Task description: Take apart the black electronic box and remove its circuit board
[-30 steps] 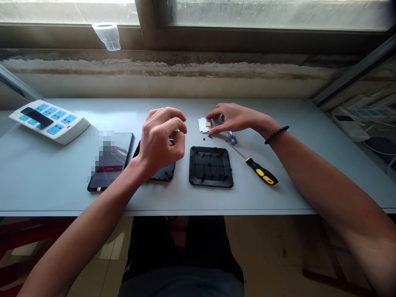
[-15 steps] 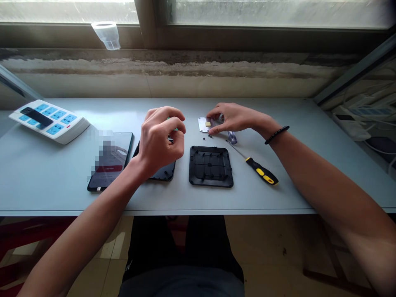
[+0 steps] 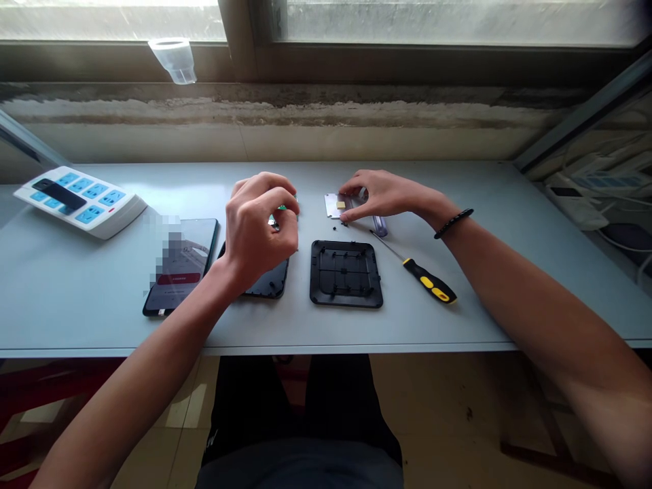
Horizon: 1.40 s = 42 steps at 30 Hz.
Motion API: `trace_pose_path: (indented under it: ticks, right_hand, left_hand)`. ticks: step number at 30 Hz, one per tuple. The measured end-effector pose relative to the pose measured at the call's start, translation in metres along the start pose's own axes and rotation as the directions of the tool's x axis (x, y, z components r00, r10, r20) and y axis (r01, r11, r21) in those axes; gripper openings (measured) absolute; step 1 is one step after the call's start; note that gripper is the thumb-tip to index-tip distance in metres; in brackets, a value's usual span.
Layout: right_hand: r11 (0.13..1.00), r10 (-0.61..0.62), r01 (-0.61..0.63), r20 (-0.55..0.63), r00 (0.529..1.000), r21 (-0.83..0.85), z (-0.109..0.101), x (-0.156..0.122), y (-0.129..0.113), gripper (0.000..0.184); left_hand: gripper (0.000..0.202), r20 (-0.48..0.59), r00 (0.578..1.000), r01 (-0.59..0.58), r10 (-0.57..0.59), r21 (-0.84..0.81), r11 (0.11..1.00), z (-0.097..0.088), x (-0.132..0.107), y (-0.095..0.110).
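My left hand (image 3: pixel 259 227) hovers over a black device shell (image 3: pixel 265 280), with its fingers curled in a pinch round a small green-edged part (image 3: pixel 282 207) that is mostly hidden. My right hand (image 3: pixel 384 193) rests on the table further back, fingertips pinched at a small silver plate with a yellow square (image 3: pixel 333 204). What those fingertips grip cannot be made out. Tiny black screws (image 3: pixel 336 228) lie just in front of that plate. A black square cover (image 3: pixel 346 273) lies inner side up between my arms.
A yellow-and-black screwdriver (image 3: pixel 428 282) lies right of the cover, and a clear-handled tool (image 3: pixel 379 225) shows under my right hand. A phone (image 3: pixel 179 265) lies left of the shell. A white power strip (image 3: pixel 79 199) sits far left. A plastic cup (image 3: pixel 174 59) stands on the window ledge.
My left hand has shifted slightly left and back, its fingers tightening round the small green part. My right hand has stayed in place.
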State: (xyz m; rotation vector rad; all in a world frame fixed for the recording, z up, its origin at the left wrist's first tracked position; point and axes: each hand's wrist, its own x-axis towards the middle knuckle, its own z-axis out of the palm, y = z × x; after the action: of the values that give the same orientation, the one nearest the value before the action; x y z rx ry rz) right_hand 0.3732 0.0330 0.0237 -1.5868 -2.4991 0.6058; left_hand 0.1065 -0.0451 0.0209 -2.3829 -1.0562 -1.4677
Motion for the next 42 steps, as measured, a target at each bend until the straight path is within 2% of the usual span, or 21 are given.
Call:
trace_pose_path:
  ticks: [5, 9, 15, 19, 22, 26, 29, 31, 34, 37, 40, 42]
  right_hand:
    - [0.999, -0.001, 0.003, -0.039, 0.999, 0.040, 0.002, -0.003, -0.001, 0.058]
    - [0.991, 0.000, 0.022, -0.164, 0.987, 0.130, -0.001, -0.007, -0.003, 0.065]
    - [0.968, 0.020, 0.079, -0.386, 0.922, 0.239, -0.002, -0.017, -0.010, 0.039]
    - [0.950, 0.037, 0.107, -0.444, 0.895, 0.294, 0.001, -0.032, -0.013, 0.033]
    - [0.956, -0.010, 0.123, -0.394, 0.919, 0.265, 0.001, -0.045, -0.015, 0.032]
    - [0.963, -0.133, 0.179, -0.221, 0.966, 0.204, -0.001, -0.058, -0.022, 0.034]
    - [0.952, -0.268, 0.283, -0.136, 0.954, 0.116, 0.001, -0.064, -0.031, 0.035]
    - [0.937, -0.339, 0.345, -0.098, 0.936, 0.051, 0.003, -0.066, -0.037, 0.034]
    - [0.932, -0.356, 0.360, -0.088, 0.930, 0.030, 0.005, -0.069, -0.043, 0.033]
    - [0.937, -0.342, 0.346, -0.086, 0.936, 0.037, 0.002, -0.071, -0.045, 0.033]
    - [0.946, -0.318, 0.321, -0.063, 0.946, 0.043, -0.002, -0.072, -0.044, 0.037]
    - [0.951, -0.307, 0.307, -0.030, 0.951, 0.032, -0.003, -0.073, -0.043, 0.043]
  left_hand:
    - [0.027, -0.021, 1.000, -0.015, 0.015, -0.018, 1.000, 0.000, 0.001, 0.000]
    - [0.028, -0.082, 0.997, -0.016, 0.011, -0.056, 0.998, 0.002, 0.002, 0.000]
    - [0.029, -0.100, 0.995, 0.006, -0.011, -0.055, 0.998, 0.002, 0.004, -0.001]
    - [0.027, -0.078, 0.997, -0.012, 0.010, -0.023, 1.000, 0.001, 0.004, -0.001]
    - [0.024, -0.046, 0.999, -0.026, 0.025, -0.010, 1.000, 0.001, 0.003, -0.003]
    - [0.020, 0.035, 0.999, 0.029, -0.029, 0.021, 0.999, -0.001, 0.005, -0.007]
    - [0.019, 0.142, 0.986, 0.082, -0.091, 0.065, 0.995, -0.006, 0.008, -0.007]
    - [0.018, 0.247, 0.959, 0.107, -0.141, 0.145, 0.984, -0.014, 0.008, -0.004]
    - [0.016, 0.340, 0.929, 0.083, -0.148, 0.199, 0.977, -0.032, -0.002, 0.008]
    - [0.016, 0.361, 0.926, 0.025, -0.113, 0.240, 0.971, -0.056, -0.022, 0.025]
    - [0.007, 0.299, 0.953, -0.034, -0.038, 0.233, 0.972, -0.076, -0.044, 0.041]
    - [0.009, 0.286, 0.958, -0.052, -0.013, 0.218, 0.975, -0.084, -0.056, 0.048]
